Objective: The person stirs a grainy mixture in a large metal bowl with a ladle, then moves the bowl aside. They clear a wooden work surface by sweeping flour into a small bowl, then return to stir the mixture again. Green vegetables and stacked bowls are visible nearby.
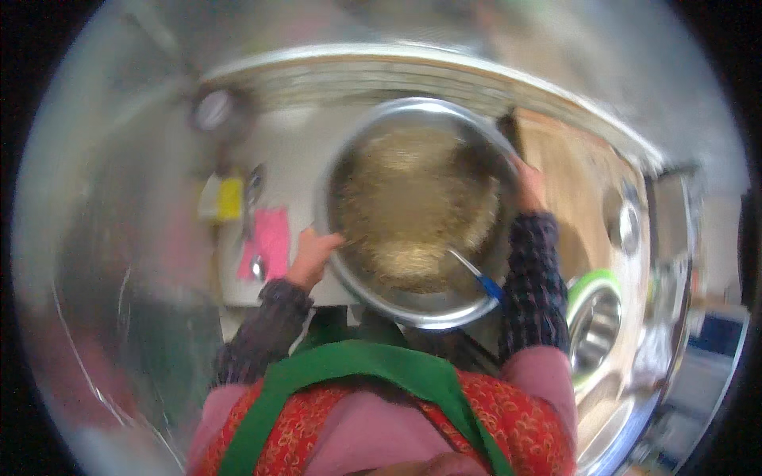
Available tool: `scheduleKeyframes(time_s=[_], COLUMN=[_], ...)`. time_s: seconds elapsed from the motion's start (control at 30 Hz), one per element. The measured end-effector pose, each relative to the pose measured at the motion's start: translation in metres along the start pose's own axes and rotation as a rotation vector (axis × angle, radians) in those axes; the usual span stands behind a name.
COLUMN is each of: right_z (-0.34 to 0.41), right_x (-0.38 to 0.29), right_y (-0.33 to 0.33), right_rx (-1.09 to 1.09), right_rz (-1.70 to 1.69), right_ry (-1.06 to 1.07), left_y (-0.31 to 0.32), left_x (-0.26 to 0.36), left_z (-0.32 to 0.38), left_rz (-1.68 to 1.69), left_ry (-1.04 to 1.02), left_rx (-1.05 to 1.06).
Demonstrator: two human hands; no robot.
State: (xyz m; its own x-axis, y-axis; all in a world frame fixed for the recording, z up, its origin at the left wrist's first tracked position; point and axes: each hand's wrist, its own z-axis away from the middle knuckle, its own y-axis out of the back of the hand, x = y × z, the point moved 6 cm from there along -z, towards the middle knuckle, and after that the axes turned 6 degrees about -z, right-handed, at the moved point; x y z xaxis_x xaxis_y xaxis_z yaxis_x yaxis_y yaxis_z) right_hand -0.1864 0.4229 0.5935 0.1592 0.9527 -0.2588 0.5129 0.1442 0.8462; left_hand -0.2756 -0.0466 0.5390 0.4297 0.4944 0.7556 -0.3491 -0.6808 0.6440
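Observation:
A large round metal basin [425, 323] is before me, with a blurred yellowish-brown mass [411, 202] inside that I cannot name for certain. My left hand [314, 254] grips its left rim, thumb over the edge. On the upper right rim my right hand [530, 185] has hold, the fingers partly hidden. A utensil with a blue handle [489, 287] leans against the lower right rim, its metal shaft reaching into the mass.
Left of the basin, a pink cloth [272, 238] lies under a metal spoon [258, 268], near a yellow and white item [229, 197]. A wooden board [574, 172] lies at right, with a green-rimmed metal bowl [597, 321] below it. A wall edges the counter's far side.

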Motion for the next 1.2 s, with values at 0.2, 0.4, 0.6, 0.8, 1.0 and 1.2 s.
scheduleKeyframes(time_s=[0.2, 0.4, 0.6, 0.8, 1.0, 1.2], right_z=[0.163, 0.316, 0.593, 0.940, 1.192, 1.354], right_x=[-0.090, -0.222, -0.477, -0.678, -0.784, -0.838], right_y=[0.118, 0.329, 0.619, 0.838, 0.868, 0.959], right_rx=[-0.123, -0.001, 0.286, 0.408, -0.021, 0.109], right_rz=[-0.447, -0.101, -0.315, -0.380, -0.955, -1.179], right_ry=[-0.844, -0.629, -0.310, -0.768, -1.339, -1.133], left_y=[0.051, 0.139, 0.233, 0.316, 0.351, 0.393], left_x=[0.066, 0.084, 0.137, 0.243, 0.350, 0.470], left_z=[0.272, 0.471, 0.691, 0.961, 1.247, 1.504], left_rz=[0.213, 0.018, -0.835, -0.461, -0.327, -0.164], left_ry=[0.420, 0.440, 0.051, -0.101, -0.126, 0.363], left_rx=[-0.136, -0.076, 0.012, -0.091, -0.258, -0.397])
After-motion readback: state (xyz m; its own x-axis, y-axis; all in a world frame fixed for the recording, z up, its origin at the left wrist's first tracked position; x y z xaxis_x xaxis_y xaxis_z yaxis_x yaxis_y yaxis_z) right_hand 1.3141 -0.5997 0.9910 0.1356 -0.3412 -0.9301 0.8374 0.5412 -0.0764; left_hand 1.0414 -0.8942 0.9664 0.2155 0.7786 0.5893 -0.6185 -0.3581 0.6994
